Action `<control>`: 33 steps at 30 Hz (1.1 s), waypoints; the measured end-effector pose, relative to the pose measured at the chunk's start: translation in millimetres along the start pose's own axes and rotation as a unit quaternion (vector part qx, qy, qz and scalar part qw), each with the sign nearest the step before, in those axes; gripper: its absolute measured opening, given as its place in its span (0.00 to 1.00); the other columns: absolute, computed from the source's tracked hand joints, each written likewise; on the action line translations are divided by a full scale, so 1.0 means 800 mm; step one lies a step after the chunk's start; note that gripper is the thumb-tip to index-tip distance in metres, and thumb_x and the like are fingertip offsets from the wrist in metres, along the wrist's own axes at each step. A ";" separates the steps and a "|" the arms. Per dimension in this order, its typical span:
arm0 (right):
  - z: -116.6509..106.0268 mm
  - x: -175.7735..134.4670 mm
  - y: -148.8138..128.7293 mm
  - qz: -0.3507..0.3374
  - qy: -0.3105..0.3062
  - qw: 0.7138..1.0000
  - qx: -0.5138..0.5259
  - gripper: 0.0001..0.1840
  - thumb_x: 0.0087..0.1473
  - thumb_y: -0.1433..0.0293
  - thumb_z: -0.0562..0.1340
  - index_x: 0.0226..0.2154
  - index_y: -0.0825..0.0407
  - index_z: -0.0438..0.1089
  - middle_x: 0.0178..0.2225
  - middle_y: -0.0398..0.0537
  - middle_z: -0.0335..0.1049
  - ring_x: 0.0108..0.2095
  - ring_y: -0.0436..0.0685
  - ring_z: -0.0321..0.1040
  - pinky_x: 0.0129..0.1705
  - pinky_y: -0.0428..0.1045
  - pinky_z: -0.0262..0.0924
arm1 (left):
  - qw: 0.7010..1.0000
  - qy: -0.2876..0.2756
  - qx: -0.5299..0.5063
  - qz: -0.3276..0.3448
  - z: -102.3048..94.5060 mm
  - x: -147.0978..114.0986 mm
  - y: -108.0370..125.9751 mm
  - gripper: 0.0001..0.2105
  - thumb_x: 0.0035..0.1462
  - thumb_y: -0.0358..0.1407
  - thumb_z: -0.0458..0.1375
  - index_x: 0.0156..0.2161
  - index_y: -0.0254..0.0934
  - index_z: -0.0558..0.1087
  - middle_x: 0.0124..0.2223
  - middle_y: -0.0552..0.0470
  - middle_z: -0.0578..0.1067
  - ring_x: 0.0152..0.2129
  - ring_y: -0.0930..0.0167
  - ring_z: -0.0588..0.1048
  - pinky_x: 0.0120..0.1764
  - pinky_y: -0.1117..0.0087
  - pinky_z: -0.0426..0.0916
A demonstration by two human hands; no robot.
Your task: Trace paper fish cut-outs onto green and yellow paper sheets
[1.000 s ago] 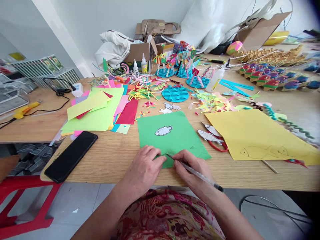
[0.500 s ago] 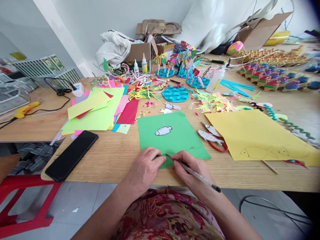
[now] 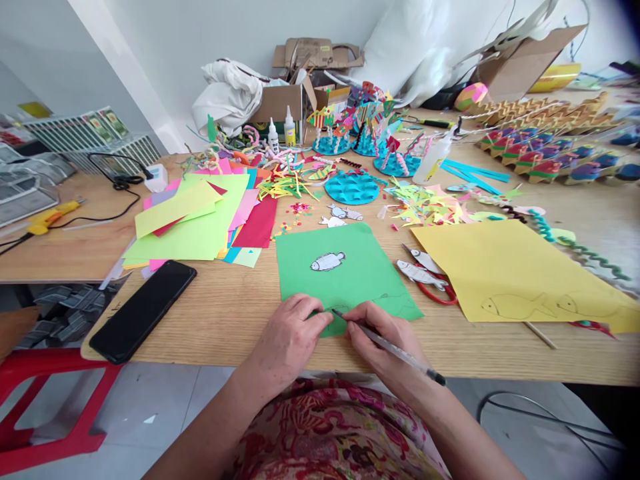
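A sheet of green paper (image 3: 325, 247) lies at the table's near edge, bearing faint pencil-like outlines along its lower part. My left hand (image 3: 293, 330) rests on its lower left edge, thumb and forefinger apart, pressing it down. Between the fingers of my right hand (image 3: 383, 333) is a pen (image 3: 400, 353) with a clear barrel and dark end; its tip touches the paper near my left thumb. A white paper fish (image 3: 327, 261) with black lines lies on the green sheet. More cut-out fish (image 3: 421, 274) lie on red-handled scissors (image 3: 437, 293) to the right.
Yellow paper (image 3: 520, 267) with drawn fish lies right, over a thin stick (image 3: 540, 335). At left are a phone (image 3: 144, 310) and stacked coloured paper (image 3: 195, 227). Behind are paper scraps (image 3: 430, 205), a blue disc (image 3: 352, 187), glue bottles (image 3: 434, 159) and painted egg cartons (image 3: 550, 153).
The pen's rear end has tipped slightly to the right while its tip stays at nearly the same spot. My left hand and the green paper look unmoved.
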State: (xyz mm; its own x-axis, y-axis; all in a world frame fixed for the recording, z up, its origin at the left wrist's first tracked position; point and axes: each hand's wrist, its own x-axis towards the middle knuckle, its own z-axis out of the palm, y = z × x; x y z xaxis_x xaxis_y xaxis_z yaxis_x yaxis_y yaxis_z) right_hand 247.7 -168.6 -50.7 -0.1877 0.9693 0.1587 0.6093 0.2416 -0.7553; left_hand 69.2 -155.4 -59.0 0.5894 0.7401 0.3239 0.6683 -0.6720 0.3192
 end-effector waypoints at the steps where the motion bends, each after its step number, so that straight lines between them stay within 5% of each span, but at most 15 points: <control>1: 0.000 0.000 0.000 0.001 0.001 1.000 0.001 0.06 0.52 0.71 0.53 0.27 0.51 0.65 0.20 0.40 0.68 0.21 0.49 0.63 0.23 0.43 0.53 | 1.000 0.000 0.001 0.000 0.000 0.000 0.000 0.10 0.59 0.25 0.51 0.43 0.34 0.71 0.40 0.48 0.70 0.40 0.68 0.67 0.42 0.65 0.68; 33: 0.002 -0.001 0.005 0.001 0.020 1.000 0.000 0.06 0.51 0.70 0.54 0.28 0.51 0.66 0.20 0.39 0.68 0.20 0.49 0.63 0.23 0.43 0.54 | 1.000 0.006 -0.003 0.002 0.001 0.000 0.000 0.10 0.59 0.25 0.51 0.43 0.34 0.71 0.39 0.49 0.70 0.39 0.68 0.67 0.42 0.65 0.68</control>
State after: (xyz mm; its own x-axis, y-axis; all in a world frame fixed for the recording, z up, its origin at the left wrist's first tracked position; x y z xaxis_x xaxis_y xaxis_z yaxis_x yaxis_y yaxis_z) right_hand 249.1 -168.2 -54.4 -0.1561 0.9708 0.1822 0.6103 0.2399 -0.7550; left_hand 69.4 -155.8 -59.5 0.5867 0.7367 0.3364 0.6625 -0.6755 0.3238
